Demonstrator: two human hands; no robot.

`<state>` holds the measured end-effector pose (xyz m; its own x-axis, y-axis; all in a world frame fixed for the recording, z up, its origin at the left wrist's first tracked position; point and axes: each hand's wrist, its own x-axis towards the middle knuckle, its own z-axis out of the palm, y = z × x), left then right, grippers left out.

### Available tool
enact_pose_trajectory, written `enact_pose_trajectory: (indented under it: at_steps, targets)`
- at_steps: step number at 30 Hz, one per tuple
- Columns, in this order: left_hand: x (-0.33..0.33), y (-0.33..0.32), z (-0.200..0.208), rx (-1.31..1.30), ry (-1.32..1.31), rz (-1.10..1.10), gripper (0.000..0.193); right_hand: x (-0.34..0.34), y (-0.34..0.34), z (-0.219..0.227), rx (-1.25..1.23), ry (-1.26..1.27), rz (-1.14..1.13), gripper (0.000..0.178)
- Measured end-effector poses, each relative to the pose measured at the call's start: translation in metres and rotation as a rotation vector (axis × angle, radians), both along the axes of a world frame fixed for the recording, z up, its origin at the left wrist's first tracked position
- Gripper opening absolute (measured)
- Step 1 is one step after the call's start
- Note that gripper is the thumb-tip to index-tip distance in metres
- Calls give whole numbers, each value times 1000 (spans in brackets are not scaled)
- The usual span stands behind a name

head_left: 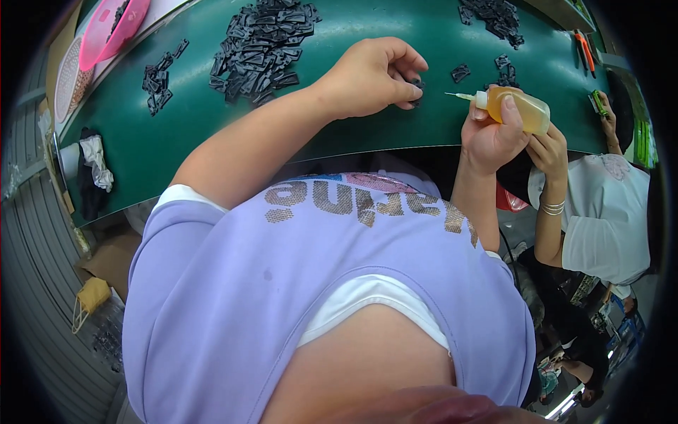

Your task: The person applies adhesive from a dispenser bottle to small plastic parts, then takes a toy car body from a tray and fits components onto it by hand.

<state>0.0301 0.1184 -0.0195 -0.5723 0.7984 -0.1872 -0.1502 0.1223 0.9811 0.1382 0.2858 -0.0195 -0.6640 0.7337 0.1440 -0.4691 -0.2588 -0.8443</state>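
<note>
My left hand (374,76) is closed, fingers curled, around a small black plastic part (417,85) at the middle of the green table. Most of that part is hidden by the fingers. In my right hand (492,138) is a squeeze bottle (526,112) of yellowish liquid with a white cap. The bottle lies tilted on its side. Its thin needle tip (458,95) points left toward the part, with a gap between them. A large pile of black plastic parts (258,53) lies beyond my left forearm. One loose black part (460,73) rests above the needle.
More black parts lie in groups at the left (157,88) and far right (494,18) of the green table (191,127). A pink basket (113,32) stands at the far left. Orange-handled pliers (585,53) lie at right. A co-worker's hand (549,150) is close beside my right hand.
</note>
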Motion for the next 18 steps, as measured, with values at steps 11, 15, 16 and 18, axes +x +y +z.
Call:
enact_pose_trajectory:
  at_steps: [11,15,16,18]
  targets:
    - [-1,-2,5,-32,-31,-55,32,-10,-11,-4,407,51,32,6]
    - [1,-1,5,-40,-3,-61,32,-11,-12,-3,397,58,35,7]
    - [1,0,5,-38,1,-59,33,-10,-11,-3,434,46,33,7]
    - [1,0,6,-43,13,-62,33,-10,-11,-3,470,33,32,7]
